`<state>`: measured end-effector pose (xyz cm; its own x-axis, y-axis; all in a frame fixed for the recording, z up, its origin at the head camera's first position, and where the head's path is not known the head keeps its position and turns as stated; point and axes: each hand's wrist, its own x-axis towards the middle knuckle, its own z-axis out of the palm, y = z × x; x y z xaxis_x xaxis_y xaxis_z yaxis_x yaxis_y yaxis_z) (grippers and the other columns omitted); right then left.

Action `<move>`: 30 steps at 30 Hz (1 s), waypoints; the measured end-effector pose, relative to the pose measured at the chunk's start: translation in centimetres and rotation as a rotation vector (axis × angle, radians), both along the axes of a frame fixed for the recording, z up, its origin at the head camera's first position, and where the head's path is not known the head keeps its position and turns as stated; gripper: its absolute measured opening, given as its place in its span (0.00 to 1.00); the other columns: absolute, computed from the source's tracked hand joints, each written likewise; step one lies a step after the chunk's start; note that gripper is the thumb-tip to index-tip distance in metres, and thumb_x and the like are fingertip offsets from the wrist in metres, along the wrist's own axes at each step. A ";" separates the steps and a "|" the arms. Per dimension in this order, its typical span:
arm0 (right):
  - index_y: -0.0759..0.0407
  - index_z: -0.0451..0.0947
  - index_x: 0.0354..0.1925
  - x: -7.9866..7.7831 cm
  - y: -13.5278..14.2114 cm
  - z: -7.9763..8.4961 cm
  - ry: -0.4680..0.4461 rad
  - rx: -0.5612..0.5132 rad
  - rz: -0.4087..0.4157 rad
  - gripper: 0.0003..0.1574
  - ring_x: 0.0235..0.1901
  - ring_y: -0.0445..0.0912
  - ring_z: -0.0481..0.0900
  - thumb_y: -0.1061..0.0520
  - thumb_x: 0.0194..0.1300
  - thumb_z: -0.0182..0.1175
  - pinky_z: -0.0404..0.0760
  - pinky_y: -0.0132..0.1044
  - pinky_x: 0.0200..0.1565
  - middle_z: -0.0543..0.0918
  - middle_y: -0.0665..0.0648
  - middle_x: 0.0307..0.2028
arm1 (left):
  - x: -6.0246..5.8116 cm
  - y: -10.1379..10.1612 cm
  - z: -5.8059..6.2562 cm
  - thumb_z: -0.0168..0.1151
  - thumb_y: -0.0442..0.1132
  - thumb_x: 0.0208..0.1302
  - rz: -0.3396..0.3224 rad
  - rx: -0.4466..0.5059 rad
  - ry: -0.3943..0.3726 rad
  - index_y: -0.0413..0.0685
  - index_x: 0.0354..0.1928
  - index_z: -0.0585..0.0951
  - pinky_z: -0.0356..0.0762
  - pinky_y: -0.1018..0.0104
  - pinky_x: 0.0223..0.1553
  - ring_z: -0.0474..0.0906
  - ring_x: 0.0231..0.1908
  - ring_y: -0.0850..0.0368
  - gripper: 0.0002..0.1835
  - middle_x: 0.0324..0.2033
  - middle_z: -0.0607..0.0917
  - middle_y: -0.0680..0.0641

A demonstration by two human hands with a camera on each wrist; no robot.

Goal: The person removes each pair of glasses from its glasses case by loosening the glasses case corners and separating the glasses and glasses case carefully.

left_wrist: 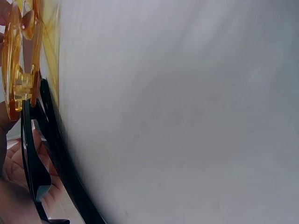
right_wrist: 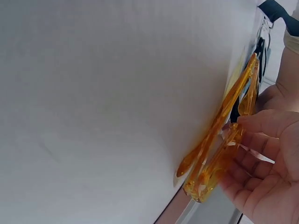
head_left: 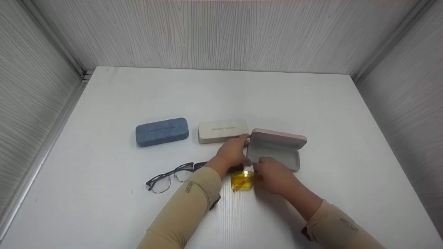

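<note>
An open pink glasses case (head_left: 278,155) with a grey inside lies right of the middle, its lid raised at the back. My left hand (head_left: 232,152) grips its left end, thumb at the front and fingers near the hinge. Amber-yellow glasses (head_left: 242,180) with folded temples are in front of the case. At their right end my right hand (head_left: 275,174) pinches them between thumb and fingers; in the right wrist view the thumb lies on the yellow frame (right_wrist: 215,144). Dark glasses (head_left: 200,166) lie under my left forearm, partly hidden.
A closed cream glasses case (head_left: 221,129) sits just behind my left hand. Farther left is a closed blue case (head_left: 162,132). Thin-rimmed clear glasses (head_left: 169,176) rest on the white table (head_left: 221,93). Wood-grain panels (head_left: 221,34) stand around it.
</note>
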<state>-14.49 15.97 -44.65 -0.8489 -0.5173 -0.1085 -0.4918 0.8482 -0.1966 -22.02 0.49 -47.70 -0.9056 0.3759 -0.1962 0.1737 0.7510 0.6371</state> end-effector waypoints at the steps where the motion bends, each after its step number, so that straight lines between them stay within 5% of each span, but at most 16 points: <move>1: 0.54 0.80 0.30 0.0 0.1 0.1 -0.004 -0.002 0.004 0.07 0.26 0.42 0.66 0.59 0.48 0.66 0.71 0.34 0.32 0.70 0.47 0.24 | 0.0 0.0 0.0 0.76 0.43 0.39 0.000 0.002 -0.001 0.56 0.65 0.61 0.68 0.62 0.57 0.70 0.55 0.57 0.48 0.55 0.76 0.52; 13: 0.55 0.79 0.37 -1.5 1.4 2.7 -0.091 -0.069 -0.147 0.10 0.32 0.45 0.73 0.53 0.55 0.60 0.77 0.41 0.40 0.77 0.50 0.30 | 0.0 0.0 0.1 0.75 0.43 0.40 0.000 -0.026 -0.002 0.56 0.65 0.62 0.67 0.61 0.58 0.70 0.55 0.57 0.47 0.54 0.76 0.52; 22: 0.55 0.79 0.40 -3.6 4.4 6.0 -0.078 -0.336 -0.250 0.10 0.41 0.47 0.76 0.52 0.61 0.58 0.77 0.45 0.46 0.79 0.52 0.37 | 0.1 0.1 0.3 0.76 0.43 0.38 0.013 -0.032 -0.012 0.56 0.65 0.62 0.67 0.61 0.58 0.70 0.55 0.56 0.48 0.54 0.76 0.52; 30: 0.56 0.76 0.47 -6.5 8.9 7.5 -0.172 -0.551 -0.494 0.24 0.46 0.51 0.73 0.40 0.64 0.52 0.75 0.49 0.50 0.77 0.57 0.45 | 0.3 0.1 0.5 0.76 0.43 0.39 0.023 -0.037 -0.032 0.56 0.66 0.61 0.66 0.60 0.59 0.69 0.56 0.55 0.49 0.55 0.75 0.51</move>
<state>-20.96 24.90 -37.14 -0.9905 -0.0987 -0.0962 -0.0040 0.7185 -0.6955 -21.77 0.59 -47.19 -0.9068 0.3475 -0.2387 0.1363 0.7774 0.6140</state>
